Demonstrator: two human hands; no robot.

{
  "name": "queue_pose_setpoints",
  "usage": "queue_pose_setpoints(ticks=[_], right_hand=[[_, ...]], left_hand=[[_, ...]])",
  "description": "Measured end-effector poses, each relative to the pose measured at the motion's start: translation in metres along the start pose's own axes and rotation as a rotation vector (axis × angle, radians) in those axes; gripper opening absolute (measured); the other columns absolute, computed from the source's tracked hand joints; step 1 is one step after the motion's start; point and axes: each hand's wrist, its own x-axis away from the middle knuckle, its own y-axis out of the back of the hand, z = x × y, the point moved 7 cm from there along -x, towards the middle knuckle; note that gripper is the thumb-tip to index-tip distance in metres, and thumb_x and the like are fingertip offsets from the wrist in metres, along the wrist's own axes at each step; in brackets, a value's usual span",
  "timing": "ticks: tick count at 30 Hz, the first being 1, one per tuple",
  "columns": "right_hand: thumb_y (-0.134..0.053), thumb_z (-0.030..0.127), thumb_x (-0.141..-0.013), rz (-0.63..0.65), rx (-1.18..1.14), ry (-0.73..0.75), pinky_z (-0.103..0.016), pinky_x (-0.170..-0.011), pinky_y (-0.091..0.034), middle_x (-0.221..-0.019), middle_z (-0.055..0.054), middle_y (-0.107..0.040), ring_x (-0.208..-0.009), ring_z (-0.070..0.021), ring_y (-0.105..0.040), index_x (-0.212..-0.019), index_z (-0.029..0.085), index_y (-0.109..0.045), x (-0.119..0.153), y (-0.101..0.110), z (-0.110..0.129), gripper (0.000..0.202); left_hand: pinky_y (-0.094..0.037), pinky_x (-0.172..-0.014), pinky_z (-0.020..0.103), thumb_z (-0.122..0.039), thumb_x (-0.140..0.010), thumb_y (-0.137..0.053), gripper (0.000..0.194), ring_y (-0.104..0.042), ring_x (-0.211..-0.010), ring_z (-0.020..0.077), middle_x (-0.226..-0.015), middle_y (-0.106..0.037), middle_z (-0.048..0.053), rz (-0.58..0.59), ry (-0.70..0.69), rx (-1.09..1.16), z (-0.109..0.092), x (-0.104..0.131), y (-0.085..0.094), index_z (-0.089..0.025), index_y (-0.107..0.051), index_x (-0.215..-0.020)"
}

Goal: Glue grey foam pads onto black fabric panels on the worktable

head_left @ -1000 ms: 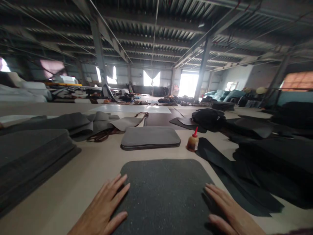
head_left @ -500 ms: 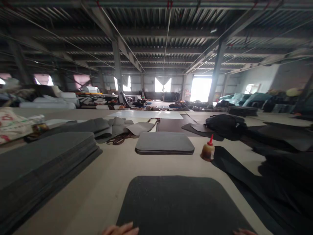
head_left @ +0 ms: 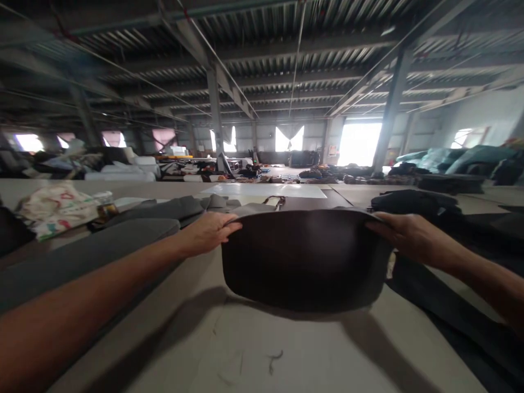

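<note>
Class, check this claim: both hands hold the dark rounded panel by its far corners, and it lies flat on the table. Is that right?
Not quite. The head view shows the dark panel lifted off the table, casting a shadow beneath; the left hand and right hand do grip its far corners.

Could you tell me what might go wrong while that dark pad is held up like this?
The pad hangs above the table, pinched only at its top corners by the left hand and right hand, so it might sag or slip. It also blocks the view of whatever lies behind it, so lowering it there could knock something.

Both arms reach forward, left hand (head_left: 207, 232) and right hand (head_left: 403, 234) raised, fingers curled closed.
</note>
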Motion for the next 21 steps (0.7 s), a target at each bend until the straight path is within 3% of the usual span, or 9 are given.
queue_pose_setpoints(ticks=[2, 5, 8, 11, 15, 17, 19, 21], right_hand=[[-0.047, 0.047, -0.096, 0.010, 0.124, -0.057, -0.036, -0.059, -0.046, -0.064, -0.005, -0.061, -0.058, -0.0237, -0.060, -0.093, 0.021, -0.068, -0.039, 0.002, 0.003, 0.033], [-0.035, 0.050, -0.102, -0.210, 0.232, -0.036, -0.043, -0.073, -0.049, -0.082, -0.011, -0.066, -0.077, -0.0305, -0.065, -0.111, 0.018, -0.067, -0.070, 0.021, 0.013, 0.046], [-0.025, 0.051, -0.106, -0.430, 0.230, 0.036, -0.048, -0.090, -0.049, -0.120, -0.015, -0.064, -0.110, -0.0362, -0.061, -0.135, 0.019, -0.058, -0.074, 0.020, 0.015, 0.054], [-0.026, 0.038, -0.106, -0.357, 0.229, 0.034, -0.045, -0.100, -0.046, -0.139, -0.013, -0.055, -0.124, -0.0337, -0.053, -0.143, 0.020, -0.051, -0.073, -0.032, -0.005, 0.048], [-0.031, 0.009, -0.093, -0.020, 0.282, 0.014, -0.041, -0.105, -0.045, -0.137, -0.011, -0.059, -0.122, -0.0278, -0.057, -0.135, 0.018, -0.060, -0.055, -0.143, -0.044, 0.052], [-0.036, 0.004, -0.087, 0.157, 0.291, 0.028, -0.040, -0.098, -0.050, -0.132, -0.010, -0.063, -0.114, -0.0265, -0.063, -0.127, 0.020, -0.067, -0.039, -0.191, -0.056, 0.053], [-0.035, 0.003, -0.087, 0.239, 0.297, 0.023, -0.040, -0.099, -0.051, -0.135, -0.011, -0.061, -0.119, -0.0275, -0.061, -0.128, 0.018, -0.066, -0.024, -0.219, -0.062, 0.054], [-0.032, 0.003, -0.090, 0.270, 0.299, 0.019, -0.042, -0.102, -0.049, -0.140, -0.014, -0.056, -0.125, -0.0285, -0.057, -0.133, 0.015, -0.062, -0.017, -0.228, -0.064, 0.054]], left_hand=[[-0.054, -0.071, 0.030, -0.045, -0.092, -0.046, 0.035, -0.066, -0.073, 0.0201, -0.075, -0.063, 0.003, -0.123, -0.041, -0.079, 0.001, -0.028, 0.018, -0.017, -0.066, -0.091], [-0.050, -0.092, 0.038, -0.039, -0.096, -0.044, 0.036, -0.066, -0.092, 0.0236, -0.094, -0.070, 0.007, -0.377, -0.194, -0.210, -0.008, -0.057, 0.045, -0.015, -0.069, -0.106], [-0.039, -0.111, 0.038, -0.030, -0.099, -0.042, 0.039, -0.057, -0.122, 0.0232, -0.129, -0.064, 0.010, -0.490, -0.269, -0.232, 0.001, -0.079, 0.039, -0.013, -0.060, -0.129], [-0.030, -0.120, 0.039, -0.016, -0.094, -0.042, 0.045, -0.047, -0.135, 0.0221, -0.144, -0.055, 0.010, -0.403, -0.201, -0.235, 0.039, -0.098, -0.012, -0.013, -0.056, -0.136], [-0.038, -0.116, 0.039, -0.008, -0.088, -0.042, 0.046, -0.054, -0.130, 0.0232, -0.136, -0.062, 0.010, -0.167, -0.101, -0.232, 0.093, -0.102, -0.117, -0.015, -0.065, -0.127], [-0.041, -0.114, 0.040, -0.005, -0.086, -0.041, 0.046, -0.057, -0.126, 0.0239, -0.131, -0.065, 0.011, -0.077, -0.047, -0.218, 0.114, -0.096, -0.159, -0.016, -0.069, -0.121], [-0.039, -0.116, 0.043, -0.003, -0.085, -0.038, 0.050, -0.055, -0.130, 0.0247, -0.135, -0.063, 0.012, -0.030, -0.010, -0.199, 0.128, -0.092, -0.184, -0.015, -0.068, -0.124], [-0.036, -0.118, 0.045, -0.004, -0.086, -0.035, 0.053, -0.049, -0.136, 0.0256, -0.142, -0.057, 0.012, -0.006, 0.001, -0.175, 0.135, -0.090, -0.193, -0.015, -0.064, -0.129]])
